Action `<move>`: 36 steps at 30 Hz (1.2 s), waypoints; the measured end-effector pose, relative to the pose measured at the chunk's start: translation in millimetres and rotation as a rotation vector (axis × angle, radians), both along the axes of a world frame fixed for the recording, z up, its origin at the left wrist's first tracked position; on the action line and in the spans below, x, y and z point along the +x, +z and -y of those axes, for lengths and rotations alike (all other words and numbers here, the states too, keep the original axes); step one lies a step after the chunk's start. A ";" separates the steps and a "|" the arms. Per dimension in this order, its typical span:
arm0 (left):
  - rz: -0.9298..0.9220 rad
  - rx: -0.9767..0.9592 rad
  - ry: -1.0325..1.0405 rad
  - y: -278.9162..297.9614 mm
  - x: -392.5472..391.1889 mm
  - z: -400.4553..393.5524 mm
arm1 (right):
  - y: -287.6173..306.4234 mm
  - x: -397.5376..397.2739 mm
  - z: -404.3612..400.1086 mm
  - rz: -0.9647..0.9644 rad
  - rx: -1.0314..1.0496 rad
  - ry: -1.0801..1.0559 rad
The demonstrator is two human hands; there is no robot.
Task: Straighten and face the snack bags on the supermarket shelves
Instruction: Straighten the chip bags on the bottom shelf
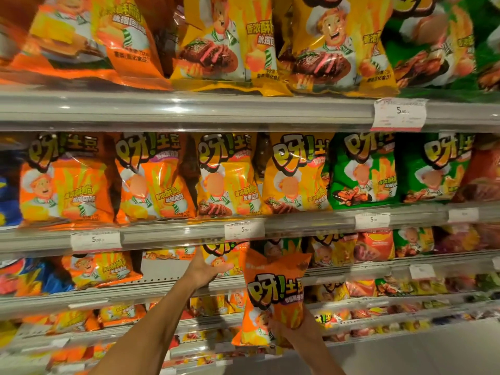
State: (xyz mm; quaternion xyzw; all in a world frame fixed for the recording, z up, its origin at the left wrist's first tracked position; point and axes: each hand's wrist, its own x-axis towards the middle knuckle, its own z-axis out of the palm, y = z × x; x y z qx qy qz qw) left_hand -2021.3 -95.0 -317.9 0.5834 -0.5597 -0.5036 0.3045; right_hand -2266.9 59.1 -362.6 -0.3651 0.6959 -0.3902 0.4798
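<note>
My right hand (pixel 290 332) grips an orange snack bag (pixel 273 293) by its lower part and holds it upright in front of the shelves. My left hand (pixel 205 269) reaches into the third shelf with fingers spread, its fingertips against a yellow snack bag (pixel 220 257) standing there. To the left of that bag the shelf shows a gap (pixel 165 269) with white back panel. An orange bag (pixel 101 267) leans at the left of the gap.
The shelf above carries a row of orange bags (pixel 66 180), yellow bags (pixel 226 174) and green bags (pixel 362 169), with price tags (pixel 243 230) on the rail. More bags fill the top shelf (pixel 189 109) and the lower shelves.
</note>
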 end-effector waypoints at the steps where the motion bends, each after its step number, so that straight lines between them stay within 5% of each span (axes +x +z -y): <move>1: 0.029 -0.011 -0.022 0.5 3.4 -0.3 | 0.8 6.1 -1.9 0.001 0.005 0.008; 6: 0.148 0.004 -0.044 0.1 35.8 -15.1 | 1.8 48.2 -3.9 0.038 0.010 0.058; 12: 0.798 -0.543 0.043 -17.8 119.2 -60.5 | 0.9 123.4 16.2 0.012 -0.033 0.230; 19: 1.230 -0.422 -0.089 -31.5 196.9 -79.9 | 13.0 200.5 63.7 -0.070 0.021 0.325; 31: 1.177 -0.370 -0.156 -30.5 208.7 -79.6 | 47.6 251.0 149.8 -0.032 -0.169 0.140; 36: 1.166 -0.320 -0.172 -30.0 207.7 -80.1 | 28.3 259.4 153.9 -0.120 -0.116 0.336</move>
